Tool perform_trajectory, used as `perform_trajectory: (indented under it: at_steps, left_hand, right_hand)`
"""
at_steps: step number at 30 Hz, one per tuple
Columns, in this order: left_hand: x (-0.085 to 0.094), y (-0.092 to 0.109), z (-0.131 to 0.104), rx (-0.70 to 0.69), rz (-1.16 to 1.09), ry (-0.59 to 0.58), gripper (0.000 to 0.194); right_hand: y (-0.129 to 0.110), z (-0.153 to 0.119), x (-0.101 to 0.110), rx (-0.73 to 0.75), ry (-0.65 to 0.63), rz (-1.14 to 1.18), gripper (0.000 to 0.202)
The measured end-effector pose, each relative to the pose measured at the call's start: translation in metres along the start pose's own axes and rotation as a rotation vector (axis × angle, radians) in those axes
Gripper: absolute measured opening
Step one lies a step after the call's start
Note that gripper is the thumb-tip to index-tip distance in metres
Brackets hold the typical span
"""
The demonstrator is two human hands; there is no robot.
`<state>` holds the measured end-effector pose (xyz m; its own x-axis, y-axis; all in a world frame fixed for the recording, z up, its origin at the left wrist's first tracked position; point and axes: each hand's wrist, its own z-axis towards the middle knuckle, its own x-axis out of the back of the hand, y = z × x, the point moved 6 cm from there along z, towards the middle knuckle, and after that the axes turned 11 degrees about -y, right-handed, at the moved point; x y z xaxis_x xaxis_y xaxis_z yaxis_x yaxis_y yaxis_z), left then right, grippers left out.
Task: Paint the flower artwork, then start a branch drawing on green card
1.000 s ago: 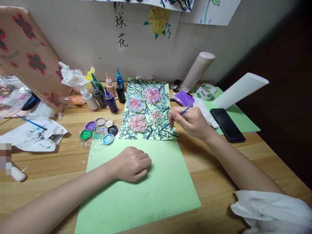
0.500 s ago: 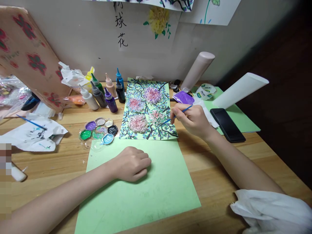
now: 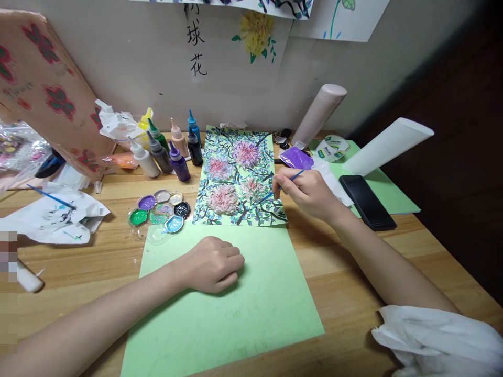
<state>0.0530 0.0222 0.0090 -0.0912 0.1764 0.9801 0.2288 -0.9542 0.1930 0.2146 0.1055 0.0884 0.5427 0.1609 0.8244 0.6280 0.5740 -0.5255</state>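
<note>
My right hand (image 3: 306, 192) pinches a thin blue paintbrush (image 3: 295, 176), its tip down at the painting (image 3: 257, 214) beside the lower right flower. The painting is on light green paper, with dark branches, small blue and purple leaves and several raised pink and purple flowers. My left hand (image 3: 214, 265) rests as a loose fist on a plain green sheet (image 3: 236, 319) below the painting; its inner fingers are turned down and hidden, and no object shows in it. Left of the painting sits a flower-shaped paint palette (image 3: 159, 213) with wells of purple, green, black, blue and pale paint.
Several paint bottles (image 3: 179, 163) stand behind the palette. A second brush (image 3: 51, 197) lies on a stained tissue (image 3: 58, 222) at left. Right of the painting are a purple packet (image 3: 296, 157), a tape roll (image 3: 332, 148), a phone (image 3: 367, 202) and two tubes (image 3: 389, 146).
My right hand has shifted slightly left, and the brush handle has tilted a little with it. My left hand stays where it was.
</note>
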Motion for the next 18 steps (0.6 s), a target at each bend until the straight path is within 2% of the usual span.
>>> perform_trajectory:
  at_steps: [3,8,13,15,18]
  left_hand:
    - [-0.001,0.0,0.0,-0.001,0.001,-0.004,0.016]
    - [-0.002,0.001,0.001,0.007,0.007,-0.021,0.014]
    - [-0.004,0.002,0.002,0.027,0.01,-0.04,0.012]
    - [-0.005,0.002,0.002,0.036,0.005,-0.031,0.012]
    - [-0.007,0.001,0.001,0.042,-0.011,-0.02,0.013]
  right_hand:
    - [0.0,0.001,0.001,-0.005,0.022,0.021,0.043]
    - [-0.004,0.0,-0.003,-0.011,-0.042,0.0,0.04]
    - [-0.024,-0.006,0.0,0.038,0.057,0.132,0.032]
    - [-0.04,-0.002,-0.009,0.077,0.02,0.216,0.027]
    - [-0.07,0.011,-0.037,0.166,-0.126,0.243,0.021]
